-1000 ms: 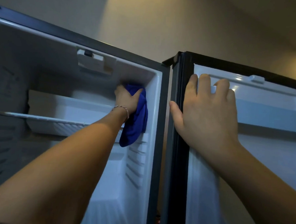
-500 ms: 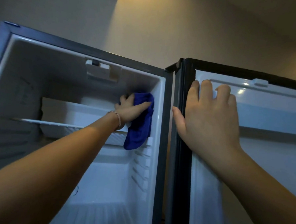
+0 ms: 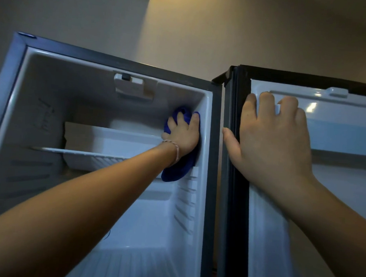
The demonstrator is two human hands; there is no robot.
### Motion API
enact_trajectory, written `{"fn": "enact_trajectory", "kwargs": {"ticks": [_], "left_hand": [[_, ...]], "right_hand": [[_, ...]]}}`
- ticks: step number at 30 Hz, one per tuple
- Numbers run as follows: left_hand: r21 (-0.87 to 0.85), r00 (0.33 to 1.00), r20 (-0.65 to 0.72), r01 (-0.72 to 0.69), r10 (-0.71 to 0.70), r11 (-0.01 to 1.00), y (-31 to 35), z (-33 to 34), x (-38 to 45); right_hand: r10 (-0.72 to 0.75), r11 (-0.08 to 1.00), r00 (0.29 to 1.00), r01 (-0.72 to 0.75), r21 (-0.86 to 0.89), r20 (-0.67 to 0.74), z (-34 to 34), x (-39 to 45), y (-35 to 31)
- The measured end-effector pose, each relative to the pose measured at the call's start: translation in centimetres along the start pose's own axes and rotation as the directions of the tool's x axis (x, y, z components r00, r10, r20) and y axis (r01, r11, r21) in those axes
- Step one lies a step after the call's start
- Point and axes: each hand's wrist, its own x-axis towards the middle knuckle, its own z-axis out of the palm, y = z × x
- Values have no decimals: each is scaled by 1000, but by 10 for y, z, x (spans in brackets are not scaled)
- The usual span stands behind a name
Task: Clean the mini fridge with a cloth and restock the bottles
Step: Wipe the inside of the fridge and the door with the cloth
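Two bare hands in view, both raised to an open mini fridge [image 3: 9,112]. Left hand [image 3: 183,136]: reaching into the cabinet, palm and spread fingers [image 3: 194,120] pressing a blue cloth [image 3: 177,172] flat against the inner right wall near the top corner; fingers nearly straight, not curled round the cloth. Cloth: bunched above the fingertips at 12 o'clock of the hand, a loose fold hanging below the wrist at 6 o'clock, touching the ribbed shelf guides on that wall. Beaded bracelet [image 3: 176,147]: on the left wrist. Right hand [image 3: 273,141]: at 3 o'clock of the left, laid on the open fridge door [image 3: 235,183], its fingers hooked over the lip of the upper door shelf [image 3: 337,133], thumb resting on the dark door gasket. Wire shelf [image 3: 77,153]: inside the cabinet at 9 o'clock of the cloth, with a white tray [image 3: 114,143] sitting on it. Thermostat housing [image 3: 134,88]: fixed to the cabinet ceiling, at 11 o'clock of the cloth. Wall [image 3: 226,30]: beige, behind and above the fridge.
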Motion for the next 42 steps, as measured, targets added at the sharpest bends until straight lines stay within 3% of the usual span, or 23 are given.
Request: {"fn": "enact_trajectory", "kwargs": {"ticks": [4,7,11,20,26,34,42], "left_hand": [[118,991,-107,-67,80,991,-5,2,15],[266,993,-69,-78,100,961,-15,-11,50],[267,995,0,-98,102,959,-25,-21,71],[353,988,-58,-114,143,929,-29,-16,69],[290,978,-157,-87,137,953,-17,-14,38],[58,941,-208,-261,268,963,-4,-23,5],[193,948,-231,-173,217,966,-4,-6,34]], "right_hand": [[-7,1000,1000,8,5,-25,1,0,0],[-7,1000,999,7,-5,-33,4,0,0],[-7,1000,999,6,-20,-32,5,1,0],[-2,1000,999,1,-30,-45,7,0,-2],[2,1000,1000,-1,15,-12,2,-1,-1],[10,1000,1000,-11,23,9,-5,-1,-2],[11,1000,1000,-11,0,11,-2,0,-2]]}}
